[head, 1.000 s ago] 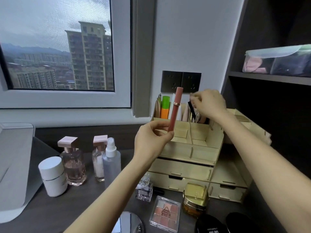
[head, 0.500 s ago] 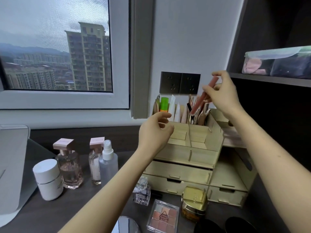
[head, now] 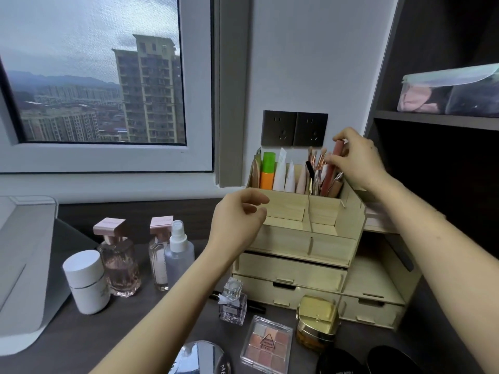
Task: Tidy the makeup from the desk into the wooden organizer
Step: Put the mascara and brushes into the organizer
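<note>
Compacts crowd the near edge of the dark desk (head: 81, 336): a silver round compact (head: 202, 357), a clear eyeshadow palette (head: 266, 344) and a black compact (head: 340, 363), with a gold jar (head: 317, 322) and a small perfume bottle (head: 232, 303) just behind them. Farther left, a white jar (head: 86, 282), a pink-capped perfume bottle (head: 118, 260) and a spray bottle (head: 178, 249) stand close together. The left hand (head: 237, 222) hangs in front of the wooden organizer (head: 305, 247), at its upper left corner, fingers loosely curled and holding nothing. Beyond it, the right hand (head: 356, 160) pinches the upper end of a pink lip gloss tube (head: 333, 168), which leans slightly with its lower end down in the organizer's rear right compartment, among makeup brushes (head: 316, 160). A green-capped orange tube (head: 267, 171) stands in the rear left compartment. Dark wall sockets (head: 294, 128) sit on the wall behind.
</note>
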`<state>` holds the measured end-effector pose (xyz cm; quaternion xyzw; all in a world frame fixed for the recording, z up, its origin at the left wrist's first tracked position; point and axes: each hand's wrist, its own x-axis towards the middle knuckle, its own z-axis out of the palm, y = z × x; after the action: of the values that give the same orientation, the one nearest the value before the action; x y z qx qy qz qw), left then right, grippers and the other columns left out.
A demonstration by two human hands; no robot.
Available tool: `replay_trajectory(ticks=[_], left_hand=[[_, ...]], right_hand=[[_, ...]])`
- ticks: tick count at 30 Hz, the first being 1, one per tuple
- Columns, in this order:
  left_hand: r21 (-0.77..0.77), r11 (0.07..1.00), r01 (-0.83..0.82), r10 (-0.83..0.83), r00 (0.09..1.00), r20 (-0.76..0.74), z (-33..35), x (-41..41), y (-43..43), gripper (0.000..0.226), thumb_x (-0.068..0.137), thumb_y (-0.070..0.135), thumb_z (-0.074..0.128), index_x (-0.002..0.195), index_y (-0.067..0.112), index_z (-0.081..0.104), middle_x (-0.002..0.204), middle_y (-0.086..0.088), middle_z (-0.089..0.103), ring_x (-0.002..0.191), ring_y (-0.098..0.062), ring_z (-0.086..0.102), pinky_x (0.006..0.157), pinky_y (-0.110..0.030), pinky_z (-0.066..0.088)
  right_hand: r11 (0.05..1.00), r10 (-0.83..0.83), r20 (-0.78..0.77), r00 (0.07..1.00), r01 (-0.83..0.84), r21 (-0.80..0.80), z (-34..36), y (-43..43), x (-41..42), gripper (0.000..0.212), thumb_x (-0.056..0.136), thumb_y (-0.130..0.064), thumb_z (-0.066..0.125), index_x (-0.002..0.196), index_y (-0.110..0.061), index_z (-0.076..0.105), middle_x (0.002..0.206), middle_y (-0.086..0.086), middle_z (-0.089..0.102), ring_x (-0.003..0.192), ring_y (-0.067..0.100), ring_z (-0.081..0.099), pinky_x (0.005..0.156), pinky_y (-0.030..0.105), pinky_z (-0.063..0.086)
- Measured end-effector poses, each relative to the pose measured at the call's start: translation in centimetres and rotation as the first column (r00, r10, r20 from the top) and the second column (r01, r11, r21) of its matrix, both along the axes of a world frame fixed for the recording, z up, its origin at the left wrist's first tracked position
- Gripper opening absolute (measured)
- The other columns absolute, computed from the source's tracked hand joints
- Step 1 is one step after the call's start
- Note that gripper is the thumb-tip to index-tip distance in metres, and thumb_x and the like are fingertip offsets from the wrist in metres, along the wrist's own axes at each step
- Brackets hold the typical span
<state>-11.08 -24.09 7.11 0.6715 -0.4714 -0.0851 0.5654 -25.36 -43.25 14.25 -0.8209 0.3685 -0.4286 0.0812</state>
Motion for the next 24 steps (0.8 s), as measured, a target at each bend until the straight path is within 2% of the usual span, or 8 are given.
replay_trajectory(ticks=[4, 10, 12, 14, 16, 18, 21, 24], left_hand=[[-0.011, 0.999, -0.032, 0.032, 0.999, -0.007, -0.2, 0.5, 0.4, 0.017, 0.081, 0.008, 0.061, 0.088, 0.021, 0.069, 0.088, 0.006, 0.068, 0.077, -0.005, 0.060, 0.073, -0.019, 0.047], [-0.052, 0.995, -0.082, 0.083, 0.996, 0.025, -0.5, 1.0, 2.1, 0.016, 0.081, 0.007, 0.061, 0.088, 0.018, 0.070, 0.084, 0.009, 0.069, 0.080, -0.011, 0.065, 0.075, -0.023, 0.052], [-0.059, 0.991, -0.119, 0.122, 0.991, 0.049, -1.0, 1.2, 3.2, 0.019, 0.081, 0.005, 0.059, 0.085, 0.020, 0.069, 0.078, 0.014, 0.066, 0.075, -0.008, 0.062, 0.068, -0.012, 0.050], [-0.029, 0.987, -0.156, 0.158, 0.984, 0.088, -2.1, 1.3, 4.7, 0.022, 0.081, 0.002, 0.055, 0.085, 0.021, 0.068, 0.077, 0.015, 0.064, 0.071, -0.002, 0.058, 0.062, -0.002, 0.044], [0.023, 0.983, -0.181, 0.176, 0.972, 0.157, -3.6, 1.6, 6.2, 0.023, 0.082, 0.001, 0.055, 0.086, 0.019, 0.068, 0.079, 0.013, 0.063, 0.069, 0.000, 0.056, 0.061, 0.001, 0.039], [0.083, 0.975, -0.206, 0.185, 0.960, 0.209, -5.1, 2.1, 7.5, 0.022, 0.082, 0.001, 0.057, 0.087, 0.018, 0.069, 0.076, 0.016, 0.062, 0.070, 0.001, 0.057, 0.061, 0.001, 0.039], [0.214, 0.957, -0.196, 0.143, 0.961, 0.238, -7.1, 2.4, 8.6, 0.018, 0.081, 0.007, 0.061, 0.095, 0.016, 0.069, 0.075, 0.016, 0.062, 0.071, -0.002, 0.059, 0.069, -0.005, 0.045], [0.365, 0.920, -0.145, 0.054, 0.967, 0.249, -9.0, 1.7, 8.1, 0.039, 0.077, 0.022, 0.069, 0.114, 0.018, 0.061, 0.095, 0.004, 0.064, 0.085, -0.011, 0.062, 0.083, -0.020, 0.048]], right_hand=[[0.992, -0.122, -0.170, 0.978, 0.113, -0.062, -1.0, -0.5, -0.1, 0.030, 0.083, -0.026, 0.067, 0.109, -0.011, 0.065, 0.100, 0.001, 0.066, 0.092, 0.021, 0.057, 0.075, 0.025, 0.034], [0.976, -0.216, -0.367, 0.905, 0.197, -0.090, -1.6, -1.5, 0.0, 0.031, 0.089, -0.037, 0.056, 0.113, -0.020, 0.068, 0.109, 0.009, 0.069, 0.107, 0.032, 0.054, 0.090, 0.040, 0.046], [0.951, -0.306, -0.471, 0.828, 0.245, -0.187, -1.3, -1.0, 0.1, 0.034, 0.093, -0.042, 0.048, 0.118, -0.025, 0.064, 0.114, 0.009, 0.065, 0.110, 0.034, 0.051, 0.093, 0.043, 0.040], [0.905, -0.386, -0.373, 0.844, 0.267, -0.332, -1.2, 0.6, 0.1, 0.033, 0.095, -0.038, 0.045, 0.120, -0.025, 0.062, 0.111, 0.013, 0.064, 0.107, 0.035, 0.050, 0.091, 0.042, 0.037], [0.897, -0.257, -0.129, 0.958, 0.186, -0.401, -1.7, 3.8, 0.1, 0.028, 0.094, -0.029, 0.048, 0.103, -0.016, 0.071, 0.093, 0.012, 0.070, 0.090, 0.030, 0.054, 0.081, 0.037, 0.038], [0.902, -0.016, -0.066, 0.998, -0.014, -0.432, -3.2, 8.5, 0.1, 0.023, 0.091, -0.024, 0.055, 0.081, -0.012, 0.073, 0.071, 0.005, 0.069, 0.071, 0.020, 0.051, 0.064, 0.027, 0.034], [0.873, 0.106, -0.289, 0.952, -0.228, -0.431, -6.4, 14.7, 0.2, 0.017, 0.085, -0.025, 0.064, 0.073, -0.017, 0.072, 0.066, -0.002, 0.068, 0.065, 0.015, 0.054, 0.060, 0.023, 0.037], [0.953, 0.169, -0.462, 0.870, -0.264, -0.148, -10.0, 17.0, 1.0, 0.020, 0.090, -0.027, 0.055, 0.085, -0.020, 0.073, 0.083, -0.002, 0.072, 0.081, 0.019, 0.063, 0.069, 0.031, 0.050]])
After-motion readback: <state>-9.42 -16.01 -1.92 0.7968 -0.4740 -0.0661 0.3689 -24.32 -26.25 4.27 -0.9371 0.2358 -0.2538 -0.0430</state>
